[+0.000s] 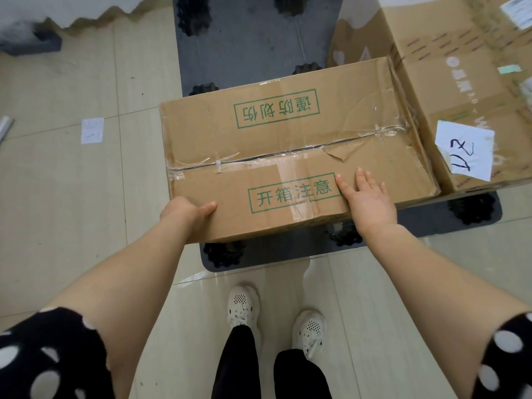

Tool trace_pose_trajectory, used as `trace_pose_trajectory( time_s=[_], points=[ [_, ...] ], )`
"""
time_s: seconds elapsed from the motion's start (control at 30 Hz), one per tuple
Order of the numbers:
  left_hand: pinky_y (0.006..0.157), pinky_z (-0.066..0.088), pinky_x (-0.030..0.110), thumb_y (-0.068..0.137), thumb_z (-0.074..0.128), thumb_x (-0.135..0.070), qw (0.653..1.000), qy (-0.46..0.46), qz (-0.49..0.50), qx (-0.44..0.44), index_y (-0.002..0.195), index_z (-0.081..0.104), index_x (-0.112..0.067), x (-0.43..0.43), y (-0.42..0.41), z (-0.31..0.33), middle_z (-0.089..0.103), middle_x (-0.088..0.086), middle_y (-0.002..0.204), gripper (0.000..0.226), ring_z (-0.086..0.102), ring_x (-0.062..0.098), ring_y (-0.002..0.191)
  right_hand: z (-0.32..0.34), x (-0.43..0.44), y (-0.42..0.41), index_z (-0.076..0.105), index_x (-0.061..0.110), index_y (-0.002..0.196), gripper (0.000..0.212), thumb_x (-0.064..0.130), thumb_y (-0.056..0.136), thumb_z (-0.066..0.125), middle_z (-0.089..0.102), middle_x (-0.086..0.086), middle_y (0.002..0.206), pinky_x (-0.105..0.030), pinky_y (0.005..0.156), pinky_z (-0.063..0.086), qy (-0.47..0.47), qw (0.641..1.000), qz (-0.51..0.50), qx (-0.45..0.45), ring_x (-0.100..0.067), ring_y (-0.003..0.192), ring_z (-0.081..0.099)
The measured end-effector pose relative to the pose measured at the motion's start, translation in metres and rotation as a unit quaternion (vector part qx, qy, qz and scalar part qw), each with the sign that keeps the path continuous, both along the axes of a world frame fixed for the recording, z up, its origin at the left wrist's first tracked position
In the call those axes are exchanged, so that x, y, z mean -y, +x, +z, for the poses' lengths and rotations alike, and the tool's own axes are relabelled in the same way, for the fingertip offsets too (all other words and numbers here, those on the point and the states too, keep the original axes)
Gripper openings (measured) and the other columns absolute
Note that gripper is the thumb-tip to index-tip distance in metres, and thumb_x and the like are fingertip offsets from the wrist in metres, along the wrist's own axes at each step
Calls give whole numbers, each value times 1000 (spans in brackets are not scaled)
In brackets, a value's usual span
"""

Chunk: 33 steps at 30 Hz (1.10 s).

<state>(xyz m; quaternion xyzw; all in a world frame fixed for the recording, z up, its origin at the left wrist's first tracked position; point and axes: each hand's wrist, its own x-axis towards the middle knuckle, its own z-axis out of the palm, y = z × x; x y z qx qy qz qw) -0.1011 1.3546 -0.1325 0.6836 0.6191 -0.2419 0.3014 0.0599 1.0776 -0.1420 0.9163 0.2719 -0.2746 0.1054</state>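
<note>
A brown cardboard box with green printed characters and clear tape along its centre seam lies over a dark plastic pallet. My left hand grips the box's near left corner, thumb on top and fingers hidden under the edge. My right hand lies flat on the lid near the right side, fingers straight and spread. The lid is torn and creased near my right fingertips.
A larger cardboard box with a white handwritten paper label stands on the pallet at the right, touching the first box. Pale tiled floor surrounds the pallet, with a paper slip at left. My white shoes stand just in front of the pallet.
</note>
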Motion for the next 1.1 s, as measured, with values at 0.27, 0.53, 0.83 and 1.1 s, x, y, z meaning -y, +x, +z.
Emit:
trace_pose_trajectory(
  time_s=[0.27, 0.53, 0.83, 1.1],
  points=[
    [103, 41, 44, 83, 61, -59, 998, 26, -12, -47, 136, 37, 7, 5, 5, 3, 37, 25, 141, 88, 44, 41, 124, 4, -2, 0, -11, 30, 151, 103, -3, 84, 60, -14, -14, 158, -44, 120, 3, -6, 999, -4, -33, -29, 147, -10],
    [114, 20, 56, 86, 64, -46, 980, 95, -175, 11, 153, 2, -17, 50, 56, 61, 9, 16, 158, 96, 11, 36, 145, 53, 15, -14, -9, 29, 151, 98, 8, 87, 61, -14, -8, 159, -44, 118, -3, 43, 997, -31, -55, -28, 147, -12],
    [113, 25, 55, 87, 61, -42, 848, 50, -519, 89, 151, 16, -26, 163, 117, 200, 29, 8, 153, 80, 26, 32, 140, 205, 84, -21, 17, 19, 150, 72, 39, 92, 55, 14, -8, 158, -49, 117, 2, 60, 991, -123, 1, -25, 147, 9],
    [112, 24, 52, 89, 53, -45, 688, 111, -700, 156, 149, 22, -28, 272, 136, 361, 43, 9, 144, 70, 36, 32, 134, 361, 179, -60, 42, 18, 139, 54, 51, 96, 39, 37, -4, 149, -48, 117, 0, 85, 953, -260, 130, -21, 143, 22]
  ],
)
